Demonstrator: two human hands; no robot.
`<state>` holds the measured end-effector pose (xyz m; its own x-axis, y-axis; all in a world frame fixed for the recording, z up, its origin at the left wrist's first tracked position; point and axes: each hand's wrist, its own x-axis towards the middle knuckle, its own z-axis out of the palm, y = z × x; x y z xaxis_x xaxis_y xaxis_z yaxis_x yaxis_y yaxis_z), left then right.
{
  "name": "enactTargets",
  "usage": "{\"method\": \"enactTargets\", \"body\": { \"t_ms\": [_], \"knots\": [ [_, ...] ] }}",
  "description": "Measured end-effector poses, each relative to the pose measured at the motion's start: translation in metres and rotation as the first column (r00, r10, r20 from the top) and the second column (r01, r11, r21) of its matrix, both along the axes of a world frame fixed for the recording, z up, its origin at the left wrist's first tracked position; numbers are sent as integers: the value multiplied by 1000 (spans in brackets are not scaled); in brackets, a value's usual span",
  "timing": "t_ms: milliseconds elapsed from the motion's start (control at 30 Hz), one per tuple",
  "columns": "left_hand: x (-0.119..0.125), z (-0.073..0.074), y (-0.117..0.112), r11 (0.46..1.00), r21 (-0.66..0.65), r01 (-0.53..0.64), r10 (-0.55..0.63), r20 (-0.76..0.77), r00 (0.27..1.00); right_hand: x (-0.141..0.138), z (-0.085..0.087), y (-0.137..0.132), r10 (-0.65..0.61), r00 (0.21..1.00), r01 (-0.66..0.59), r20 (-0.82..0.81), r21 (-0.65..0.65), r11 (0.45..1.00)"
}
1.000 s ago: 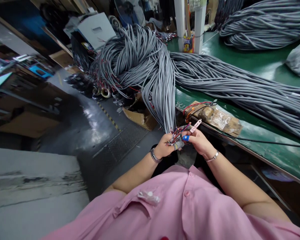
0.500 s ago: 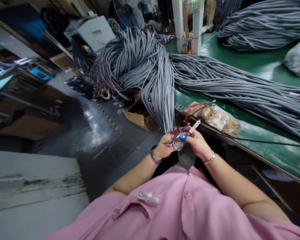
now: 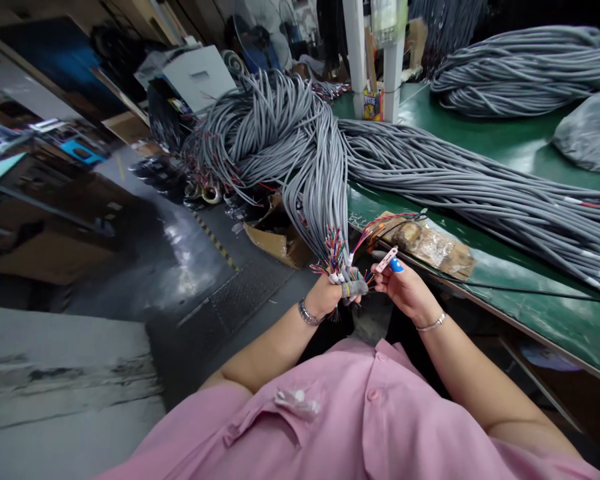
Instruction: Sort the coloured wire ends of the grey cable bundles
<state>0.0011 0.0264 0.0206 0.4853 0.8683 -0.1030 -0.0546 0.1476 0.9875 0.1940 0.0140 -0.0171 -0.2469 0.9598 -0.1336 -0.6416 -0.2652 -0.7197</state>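
Note:
My left hand (image 3: pixel 325 298), with a grey cover on its thumb, is closed around the ends of several grey cables (image 3: pixel 323 200). Thin coloured wires (image 3: pixel 336 250) fan out above that fist, and more poke out below and to its right. Just right of them, my right hand (image 3: pixel 405 291) pinches a small flat pink tool (image 3: pixel 386 261) with dark marks along it; its exact kind is unclear. A blue cover wraps the right thumb. The right fingertips are close to the wire ends, and whether they touch them is hard to see.
The cables run up onto a green table (image 3: pixel 485 280), where more grey cables lie. A taped wooden block (image 3: pixel 430 247) sits at the table's near edge, with a black cord beside it. An open cardboard box (image 3: pixel 275 233) stands on the floor, left of the hanging cables.
My right hand has drawn away to the right from the left hand, still with the pink tool. The coloured wires above my left fist now stand up and show more.

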Motion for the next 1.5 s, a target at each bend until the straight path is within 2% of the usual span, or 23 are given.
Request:
{"method": "enactTargets", "body": {
  "t_ms": [67, 133, 200, 267, 333, 400, 533, 833, 1033, 1133, 1367, 1433, 1500],
  "knots": [
    [4, 2, 2, 1000, -29, 10, -9, 8, 1000, -4, 3, 2, -132, 986, 127, 101, 48, 991],
    [7, 4, 4, 999, -45, 21, -20, 4, 1000, -7, 1, 3, -325, 919, 303, 223, 127, 945],
    [10, 5, 5, 998, -56, 30, -30, 2, 1000, -9, -4, 4, -428, 857, 388, 286, 188, 902],
    [13, 5, 7, 997, -66, 41, -41, 10, 999, -11, -8, 7, -386, 889, 356, 245, 156, 921],
    [16, 5, 9, 996, -70, 50, -49, 15, 999, -12, -9, 10, -281, 950, 275, 134, 65, 959],
    [19, 4, 12, 996, -64, 57, -56, 12, 998, -13, -7, 13, -218, 975, 219, 34, -15, 976],
    [23, 1, 14, 996, -58, 62, -62, 6, 998, -16, -4, 16, -240, 969, 235, -55, -82, 968],
    [25, 1, 14, 996, -76, 56, -60, -46, 997, -22, 1, 15, -290, 952, 277, -96, -127, 952],
    [21, -1, 12, 996, -90, 23, -26, -26, 999, -16, -2, 12, -137, 987, 128, -89, -97, 987],
    [16, -4, 7, 998, -55, 21, -22, -9, 1000, -14, -3, 10, -89, 990, 79, -110, -91, 993],
    [17, -15, -4, 994, 97, -55, 57, -23, 998, -15, 2, 7, -161, 982, 155, -93, -74, 985],
    [21, -15, -4, 988, 128, -81, 87, -41, 995, -17, 1, 6, -190, 981, 186, -52, -62, 981],
    [24, -13, -4, 984, 144, -101, 112, -68, 991, -18, -1, 5, -273, 961, 274, 37, -19, 961]
  ]
}}
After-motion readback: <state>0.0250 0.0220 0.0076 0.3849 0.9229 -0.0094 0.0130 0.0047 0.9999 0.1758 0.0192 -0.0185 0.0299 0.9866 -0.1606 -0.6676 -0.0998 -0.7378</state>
